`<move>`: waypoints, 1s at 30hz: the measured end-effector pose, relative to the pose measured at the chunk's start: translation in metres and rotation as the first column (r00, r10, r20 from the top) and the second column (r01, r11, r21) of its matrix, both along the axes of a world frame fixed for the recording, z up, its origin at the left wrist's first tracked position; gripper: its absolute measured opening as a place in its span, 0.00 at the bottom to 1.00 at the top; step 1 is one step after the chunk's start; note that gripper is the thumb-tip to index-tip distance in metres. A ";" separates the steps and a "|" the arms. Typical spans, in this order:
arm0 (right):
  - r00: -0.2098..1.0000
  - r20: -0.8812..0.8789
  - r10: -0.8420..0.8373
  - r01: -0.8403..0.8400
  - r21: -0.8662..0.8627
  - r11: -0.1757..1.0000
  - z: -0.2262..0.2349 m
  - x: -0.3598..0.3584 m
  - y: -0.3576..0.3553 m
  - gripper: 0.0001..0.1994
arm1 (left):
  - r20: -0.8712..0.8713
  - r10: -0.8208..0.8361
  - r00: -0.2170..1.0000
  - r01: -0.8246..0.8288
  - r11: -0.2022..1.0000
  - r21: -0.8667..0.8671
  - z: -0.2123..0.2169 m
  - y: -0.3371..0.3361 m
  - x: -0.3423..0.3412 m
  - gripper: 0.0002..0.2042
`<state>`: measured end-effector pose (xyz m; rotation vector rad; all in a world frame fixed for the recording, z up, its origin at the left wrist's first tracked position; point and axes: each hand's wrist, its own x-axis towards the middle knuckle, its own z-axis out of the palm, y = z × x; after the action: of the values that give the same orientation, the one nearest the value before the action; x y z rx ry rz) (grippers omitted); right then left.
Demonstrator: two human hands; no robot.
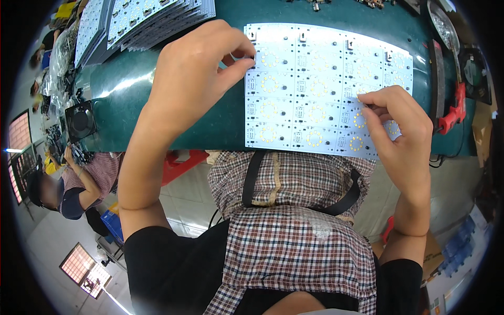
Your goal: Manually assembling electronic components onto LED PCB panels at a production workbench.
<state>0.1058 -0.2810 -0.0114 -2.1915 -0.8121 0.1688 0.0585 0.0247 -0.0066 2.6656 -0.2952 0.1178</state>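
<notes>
A white circuit board panel (287, 97) lies on the green bench, marked off into several boards, each with a ring of small yellow LEDs. Small black-and-white switch-like parts (303, 38) stand along its far row. My left hand (202, 73) is at the panel's left edge, thumb and forefinger pinched over a spot below the first of these parts. Whatever is between those fingertips is too small and hidden to name. Over the right-hand part of the panel, my right hand (397, 123) holds its thumb and fingertips close together; their contents, if any, cannot be made out.
Stacked similar panels (163, 23) stand at the far left of the green bench (121, 115). A tool with a red handle (455, 113) lies at the right, near a metal pan (442, 23). A small black fan (81, 122) is at the left; beyond it, another person (84, 184) works.
</notes>
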 end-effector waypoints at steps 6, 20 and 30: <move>0.987 -0.132 -0.089 0.103 0.100 0.990 -0.002 0.004 -0.006 0.12 | -0.028 -0.056 0.998 0.056 0.998 0.007 0.007 0.005 0.024 0.06; 0.835 -0.493 -0.244 0.360 0.154 0.920 -0.001 0.032 -0.045 0.10 | -0.047 -0.192 0.980 0.198 0.957 0.214 -0.043 -0.044 0.143 0.05; 0.989 -0.054 -0.136 0.134 -0.039 0.990 -0.012 0.043 -0.029 0.10 | -0.044 -0.120 0.992 0.118 0.991 -0.061 -0.030 -0.042 0.131 0.07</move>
<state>0.1488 -0.3103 -0.0229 -2.2555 -0.6314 0.1784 0.1899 -0.0177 -0.0368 2.5821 -0.4279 0.0248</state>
